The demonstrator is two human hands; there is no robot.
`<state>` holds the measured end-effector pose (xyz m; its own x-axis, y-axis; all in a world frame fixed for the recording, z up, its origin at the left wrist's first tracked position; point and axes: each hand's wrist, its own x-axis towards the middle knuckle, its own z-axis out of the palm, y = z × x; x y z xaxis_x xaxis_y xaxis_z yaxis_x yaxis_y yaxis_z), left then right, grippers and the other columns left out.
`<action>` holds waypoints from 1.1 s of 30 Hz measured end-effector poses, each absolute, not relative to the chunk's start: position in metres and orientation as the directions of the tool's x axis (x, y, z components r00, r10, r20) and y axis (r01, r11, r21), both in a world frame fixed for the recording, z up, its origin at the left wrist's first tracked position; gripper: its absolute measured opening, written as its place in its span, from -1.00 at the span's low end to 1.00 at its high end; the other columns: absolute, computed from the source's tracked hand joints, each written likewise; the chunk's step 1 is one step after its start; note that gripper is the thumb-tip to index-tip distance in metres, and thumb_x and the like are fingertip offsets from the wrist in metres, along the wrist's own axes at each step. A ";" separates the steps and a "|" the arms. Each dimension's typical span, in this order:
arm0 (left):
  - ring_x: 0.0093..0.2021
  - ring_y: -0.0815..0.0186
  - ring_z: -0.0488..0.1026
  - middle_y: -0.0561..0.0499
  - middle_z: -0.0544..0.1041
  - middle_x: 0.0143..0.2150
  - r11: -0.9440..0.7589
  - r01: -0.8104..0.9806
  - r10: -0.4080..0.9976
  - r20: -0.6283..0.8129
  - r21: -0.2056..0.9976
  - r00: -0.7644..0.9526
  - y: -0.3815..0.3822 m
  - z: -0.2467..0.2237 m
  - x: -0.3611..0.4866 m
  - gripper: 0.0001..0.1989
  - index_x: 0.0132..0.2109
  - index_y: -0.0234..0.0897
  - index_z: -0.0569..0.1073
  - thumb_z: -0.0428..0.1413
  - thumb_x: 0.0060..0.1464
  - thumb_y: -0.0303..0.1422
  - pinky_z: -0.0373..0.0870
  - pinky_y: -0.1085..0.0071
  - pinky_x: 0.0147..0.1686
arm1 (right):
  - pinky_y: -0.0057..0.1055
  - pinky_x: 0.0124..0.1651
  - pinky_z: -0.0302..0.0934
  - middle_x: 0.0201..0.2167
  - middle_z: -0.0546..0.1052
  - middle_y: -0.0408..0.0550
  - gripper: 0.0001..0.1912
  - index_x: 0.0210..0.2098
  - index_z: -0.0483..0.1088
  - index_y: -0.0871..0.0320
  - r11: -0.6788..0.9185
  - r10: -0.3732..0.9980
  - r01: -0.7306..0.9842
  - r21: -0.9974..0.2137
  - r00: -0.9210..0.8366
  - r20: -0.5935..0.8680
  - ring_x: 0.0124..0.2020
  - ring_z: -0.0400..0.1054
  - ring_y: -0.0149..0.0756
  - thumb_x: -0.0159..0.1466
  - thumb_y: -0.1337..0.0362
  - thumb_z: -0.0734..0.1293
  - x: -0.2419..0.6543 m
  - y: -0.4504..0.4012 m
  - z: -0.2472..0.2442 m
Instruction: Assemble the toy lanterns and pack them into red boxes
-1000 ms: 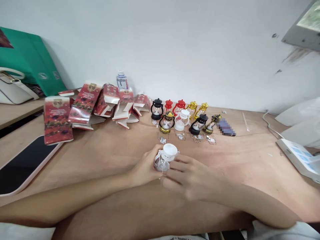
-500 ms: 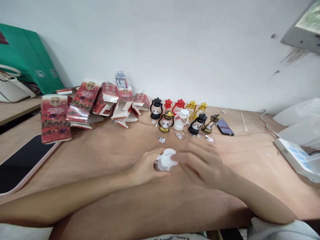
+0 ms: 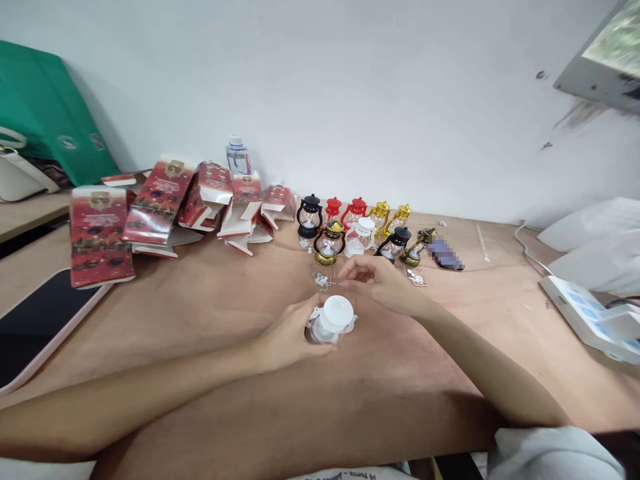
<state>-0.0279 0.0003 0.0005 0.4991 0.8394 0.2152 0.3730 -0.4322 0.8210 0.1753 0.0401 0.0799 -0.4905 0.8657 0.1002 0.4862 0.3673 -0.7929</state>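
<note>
White lantern in curled left fingers

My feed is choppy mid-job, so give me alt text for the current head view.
The left hand grips a small white lantern while the right hand pinches a thin wire just beyond. Farther back stand more lanterns, with red boxes leftward.

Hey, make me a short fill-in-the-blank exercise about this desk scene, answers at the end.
1. The right hand pinches the wire handle of a lantern coloured ____, gripped by the left hand.
2. Among the standing lanterns, the number of red ones is ____.
3. In the picture, the power strip lies toward the ____ edge.
4. The tall bag behind the pale handbag is ____.

Missing words: white; two; right; green.
</note>
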 end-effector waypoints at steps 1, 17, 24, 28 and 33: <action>-0.11 0.20 0.51 0.06 0.56 -0.09 -0.429 0.375 0.838 0.209 0.822 0.504 0.000 0.001 -0.028 -0.46 0.03 -0.18 0.34 0.30 -0.12 -0.30 0.39 0.34 -0.04 | -0.42 -0.31 0.24 -0.41 0.55 -0.09 -0.91 -0.33 0.42 0.18 0.352 0.871 0.482 -0.802 -0.484 0.091 -0.39 0.40 -0.37 0.20 0.27 0.34 0.175 0.041 0.079; -0.03 0.12 0.50 -0.10 0.55 0.00 -0.251 0.191 0.782 0.082 0.949 0.617 0.005 -0.003 -0.025 -0.46 0.04 -0.27 0.36 0.28 -0.14 -0.38 0.44 0.23 -0.03 | -0.25 -0.13 0.24 -0.18 0.57 0.26 -0.76 -0.11 0.40 0.33 0.621 0.670 0.721 0.307 -0.692 0.269 -0.05 0.38 -0.03 0.31 0.47 0.15 0.083 0.101 0.152; -0.04 0.14 0.48 -0.05 0.53 0.00 -0.267 0.180 0.801 0.114 0.947 0.588 0.004 -0.003 -0.025 -0.42 0.04 -0.22 0.33 0.26 -0.20 -0.43 0.43 0.27 -0.07 | -0.12 0.06 0.29 0.05 0.46 0.14 -0.71 0.05 0.35 0.27 0.565 0.757 0.697 0.441 -0.651 0.059 0.06 0.35 -0.11 0.36 0.30 0.27 0.005 0.185 0.118; -0.03 0.08 0.46 -0.05 0.52 -0.01 -0.311 0.277 0.817 0.107 0.909 0.567 0.003 0.004 -0.027 -0.43 -0.01 -0.24 0.38 0.31 -0.25 -0.42 0.38 0.22 -0.03 | -0.11 0.00 0.37 0.05 0.43 0.04 -0.64 0.08 0.34 0.19 0.524 0.804 0.716 0.461 -0.595 0.010 -0.02 0.40 -0.19 0.35 0.16 0.30 -0.016 0.210 0.093; -0.03 0.07 0.44 -0.03 0.52 -0.04 -0.347 0.340 0.813 0.099 0.874 0.574 0.000 0.013 -0.028 -0.51 -0.08 -0.24 0.40 0.29 -0.24 -0.43 0.35 0.23 -0.03 | -0.12 0.00 0.37 0.05 0.43 0.05 -0.64 0.08 0.33 0.20 0.523 0.810 0.726 0.447 -0.586 0.003 -0.01 0.40 -0.18 0.35 0.17 0.30 -0.024 0.231 0.077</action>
<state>-0.0281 0.0003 0.0127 0.5739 0.8129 0.0990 0.3404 -0.3467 0.8740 -0.0241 0.2305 0.0766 -0.5858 0.8104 0.0030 0.7258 0.5230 0.4468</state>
